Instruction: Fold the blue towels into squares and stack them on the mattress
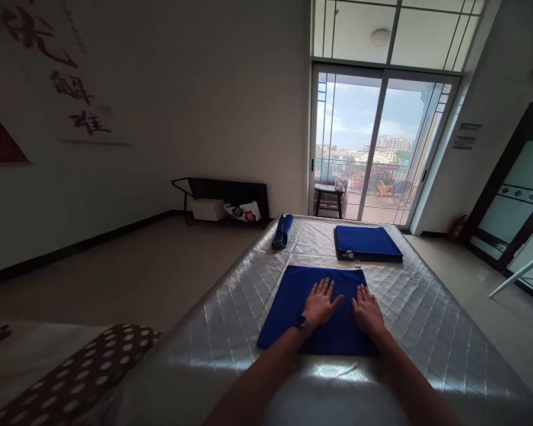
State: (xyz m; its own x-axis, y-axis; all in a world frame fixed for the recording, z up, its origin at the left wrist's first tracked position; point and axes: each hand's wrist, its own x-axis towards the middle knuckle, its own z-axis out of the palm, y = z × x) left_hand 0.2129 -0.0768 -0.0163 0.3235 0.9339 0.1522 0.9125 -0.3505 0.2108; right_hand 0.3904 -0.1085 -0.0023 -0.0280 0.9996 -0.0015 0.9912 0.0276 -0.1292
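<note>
A flat blue cloth [288, 307] lies on the silvery quilted surface [231, 319] in front of me. My left hand [321, 303] rests palm down near the cloth's middle, fingers extended, with a dark watch on the wrist. On the cloth's right part lies my right hand [368, 309], also palm down with its fingers stretched out. Neither hand holds anything. Beyond them, at the back right, sits a neat stack of folded blue cloth [366, 241] with a small white tag. A rolled blue bundle [283, 231] lies at the back left.
A black cart [228, 189] with a white box [208, 209] and a printed bag stands by the far wall. Brown dotted fabric [80, 367] is at the lower left. White metal legs [519, 272] stand at the right. Sliding glass doors [382, 148] are behind the bed.
</note>
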